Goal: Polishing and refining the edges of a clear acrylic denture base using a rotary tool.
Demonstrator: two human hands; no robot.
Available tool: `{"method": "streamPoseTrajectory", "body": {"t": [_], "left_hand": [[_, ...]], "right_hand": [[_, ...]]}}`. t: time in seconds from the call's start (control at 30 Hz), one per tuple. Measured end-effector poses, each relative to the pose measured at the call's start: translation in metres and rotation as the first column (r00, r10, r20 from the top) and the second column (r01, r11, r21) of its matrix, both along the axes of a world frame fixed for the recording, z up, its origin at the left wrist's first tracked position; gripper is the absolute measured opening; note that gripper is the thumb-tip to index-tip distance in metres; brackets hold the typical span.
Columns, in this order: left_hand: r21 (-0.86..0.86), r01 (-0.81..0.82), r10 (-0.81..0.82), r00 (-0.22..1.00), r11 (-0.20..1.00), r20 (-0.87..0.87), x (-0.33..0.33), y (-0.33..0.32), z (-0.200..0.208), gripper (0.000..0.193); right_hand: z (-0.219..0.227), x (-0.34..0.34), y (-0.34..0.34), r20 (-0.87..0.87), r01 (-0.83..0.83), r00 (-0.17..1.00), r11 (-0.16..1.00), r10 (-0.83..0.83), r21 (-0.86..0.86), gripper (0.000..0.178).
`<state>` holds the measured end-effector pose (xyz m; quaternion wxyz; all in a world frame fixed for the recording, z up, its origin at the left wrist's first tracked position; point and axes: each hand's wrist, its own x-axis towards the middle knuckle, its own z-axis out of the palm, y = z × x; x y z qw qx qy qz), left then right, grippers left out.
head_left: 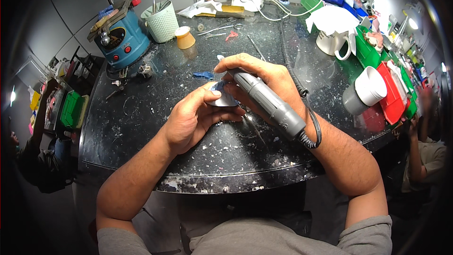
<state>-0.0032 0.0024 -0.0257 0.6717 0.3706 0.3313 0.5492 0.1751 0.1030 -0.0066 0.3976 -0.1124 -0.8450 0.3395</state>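
Observation:
In my right hand is a dark grey rotary handpiece, slanting from upper left to lower right with a coiled black cord at its rear end. My left hand pinches a small pale grey piece with a blue part between thumb and fingers. Both hands meet over the middle of the black, speckled worktable. The handpiece's working tip is hidden behind my fingers and the piece. A scrap of blue material lies just beyond my left hand.
A blue machine with red buttons, a pale green cup of tools and an orange-and-cream jar stand at the back left. Rightward are a white jug, a white cup and a red bin. Other people sit at both sides.

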Motion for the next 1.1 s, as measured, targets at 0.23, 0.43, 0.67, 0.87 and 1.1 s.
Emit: {"method": "streamPoseTrajectory", "body": {"t": [0.23, 0.43, 0.67, 0.87, 1.1], "left_hand": [[0.025, 0.058, -0.060, 0.993, 0.998, 0.104, -0.001, 0.003, 0.007, 0.045], [-0.048, 0.014, -0.008, 0.992, 0.999, 0.126, 0.000, 0.005, 0.009, 0.049], [-0.030, 0.002, 0.003, 0.985, 1.000, 0.175, -0.004, 0.007, 0.012, 0.054], [-0.055, -0.074, 0.083, 0.980, 0.996, 0.183, -0.018, 0.015, 0.002, 0.053], [0.007, -0.074, 0.074, 0.995, 0.997, 0.074, 0.000, 0.002, 0.012, 0.055]], "right_hand": [[-0.001, -0.004, 0.005, -0.089, 0.023, 0.996, 0.991, -0.011, 0.133, 0.034], [0.004, 0.002, 0.005, -0.064, 0.042, 0.997, 0.999, -0.041, 0.005, 0.031], [0.009, 0.001, 0.009, -0.137, 0.011, 0.990, 0.999, -0.016, -0.034, 0.028], [0.036, 0.020, 0.023, -0.315, 0.075, 0.944, 0.993, -0.099, -0.088, 0.032], [0.014, 0.002, 0.000, -0.112, -0.097, 0.987, 0.987, 0.111, 0.130, 0.043]]}}
